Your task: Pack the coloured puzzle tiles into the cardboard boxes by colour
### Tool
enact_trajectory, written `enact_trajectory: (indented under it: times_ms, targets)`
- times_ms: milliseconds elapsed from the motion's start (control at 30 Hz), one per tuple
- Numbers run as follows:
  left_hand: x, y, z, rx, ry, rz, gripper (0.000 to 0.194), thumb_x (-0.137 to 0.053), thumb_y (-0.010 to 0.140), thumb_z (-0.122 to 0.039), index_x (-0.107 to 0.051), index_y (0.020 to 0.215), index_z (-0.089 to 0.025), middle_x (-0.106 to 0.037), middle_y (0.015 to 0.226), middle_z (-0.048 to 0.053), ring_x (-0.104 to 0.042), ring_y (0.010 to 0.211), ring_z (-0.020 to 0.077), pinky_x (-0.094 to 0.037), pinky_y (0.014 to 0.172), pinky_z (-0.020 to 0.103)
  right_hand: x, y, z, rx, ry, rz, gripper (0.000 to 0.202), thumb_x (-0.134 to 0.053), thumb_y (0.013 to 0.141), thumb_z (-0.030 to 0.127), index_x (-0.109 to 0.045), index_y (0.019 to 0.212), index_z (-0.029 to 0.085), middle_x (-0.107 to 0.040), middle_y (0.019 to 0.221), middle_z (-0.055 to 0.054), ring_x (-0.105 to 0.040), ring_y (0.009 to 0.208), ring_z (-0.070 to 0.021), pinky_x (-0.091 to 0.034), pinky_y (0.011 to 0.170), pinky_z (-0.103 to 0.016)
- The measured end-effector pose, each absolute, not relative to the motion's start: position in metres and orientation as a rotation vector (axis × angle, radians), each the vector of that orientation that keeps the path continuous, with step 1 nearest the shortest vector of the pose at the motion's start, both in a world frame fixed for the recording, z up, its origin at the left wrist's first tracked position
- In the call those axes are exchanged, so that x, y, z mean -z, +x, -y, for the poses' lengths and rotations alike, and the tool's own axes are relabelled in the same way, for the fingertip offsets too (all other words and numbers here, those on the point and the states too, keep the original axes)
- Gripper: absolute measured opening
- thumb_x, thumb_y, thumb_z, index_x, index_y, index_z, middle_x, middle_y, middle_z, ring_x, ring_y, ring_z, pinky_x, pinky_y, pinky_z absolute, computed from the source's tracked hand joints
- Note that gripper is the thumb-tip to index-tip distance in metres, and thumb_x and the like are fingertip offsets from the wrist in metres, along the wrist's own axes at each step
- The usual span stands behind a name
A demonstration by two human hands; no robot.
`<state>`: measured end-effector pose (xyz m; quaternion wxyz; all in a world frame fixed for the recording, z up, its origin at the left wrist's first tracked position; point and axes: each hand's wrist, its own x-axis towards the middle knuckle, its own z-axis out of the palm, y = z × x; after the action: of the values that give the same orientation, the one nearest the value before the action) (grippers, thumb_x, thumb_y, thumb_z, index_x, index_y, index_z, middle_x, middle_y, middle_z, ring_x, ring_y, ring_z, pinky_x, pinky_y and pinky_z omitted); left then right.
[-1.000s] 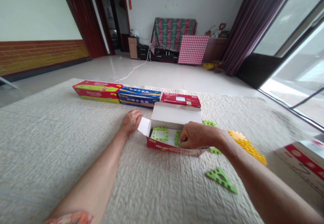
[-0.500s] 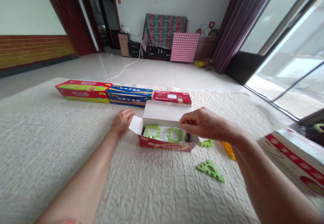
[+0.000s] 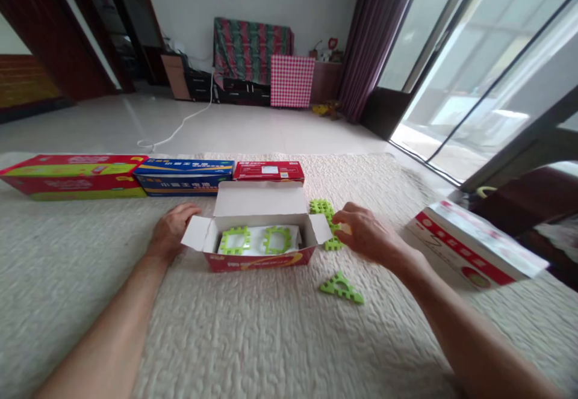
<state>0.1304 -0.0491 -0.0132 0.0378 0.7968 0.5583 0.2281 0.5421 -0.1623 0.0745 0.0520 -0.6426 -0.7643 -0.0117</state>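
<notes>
An open red and white box (image 3: 259,260) sits on the quilted mat, its flaps spread. Inside lie two green toothed pieces, a left one (image 3: 235,241) and a right one (image 3: 277,241), on a white surface. My left hand (image 3: 174,228) rests on the mat beside the left flap, fingers curled, what is under them hidden. To the right of the box my right hand (image 3: 361,230) reaches over green toothed pieces (image 3: 321,207), its fingertips at their edge; whether it grips one is unclear. Nearer to me lies a green triangular piece (image 3: 342,287).
Behind the open box stand a red and green box (image 3: 81,176), a blue box (image 3: 185,176) and a red box (image 3: 269,171) in a row. A white and red carton (image 3: 474,245) is at the right. A white cable (image 3: 180,125) crosses the floor.
My right hand has moved from above the open box to the green pieces at its right. The view has turned to the right. My left hand stays beside the box.
</notes>
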Motion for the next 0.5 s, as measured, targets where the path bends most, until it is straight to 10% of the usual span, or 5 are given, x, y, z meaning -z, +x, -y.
enact_trajectory:
  times_ms: [500]
  targets:
    - [0.014,0.127,0.048,-0.692,2.440,-1.684,0.048,-0.041,0.074,-0.032,-0.068,0.103,-0.006,-0.063,0.120,0.020,-0.060,0.111,0.0281,-0.046,0.098,0.037,-0.065,0.541,0.161,-0.015,-1.948,2.348,0.015,-0.057,0.081,0.020,-0.065,0.095,0.017,-0.062,0.101,-0.009,-0.060,0.081,-0.0172,-0.044,0.072,-0.031]
